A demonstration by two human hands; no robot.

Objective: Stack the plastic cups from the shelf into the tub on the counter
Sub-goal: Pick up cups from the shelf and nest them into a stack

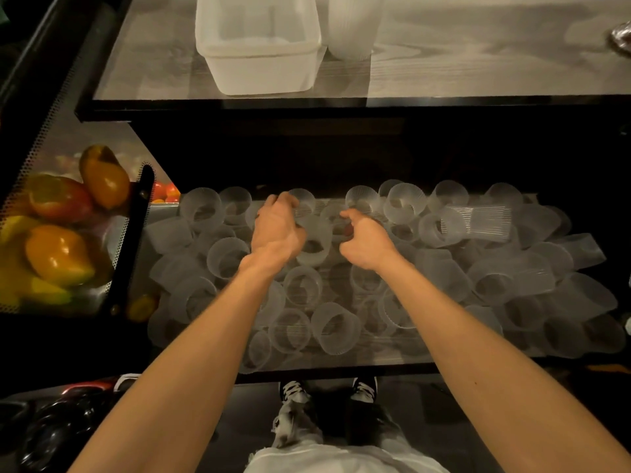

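Several frosted plastic cups (334,327) lie loose on their sides all over the low shelf (392,361). My left hand (276,228) reaches into the back of the pile, its fingers curled round one frosted cup (316,242). My right hand (367,242) hovers just right of that cup with fingers and thumb curved and apart, nothing between them. A white plastic tub (259,68) stands on the counter (478,63) above the shelf and looks empty. A short stack of ribbed cups (353,29) stands on the counter right beside the tub.
The counter's dark front edge (341,105) overhangs the back of the shelf. A perforated bin of orange and yellow peppers (58,254) borders the shelf on the left, with tomatoes (167,192) behind it. My shoes (293,390) show on the floor below.
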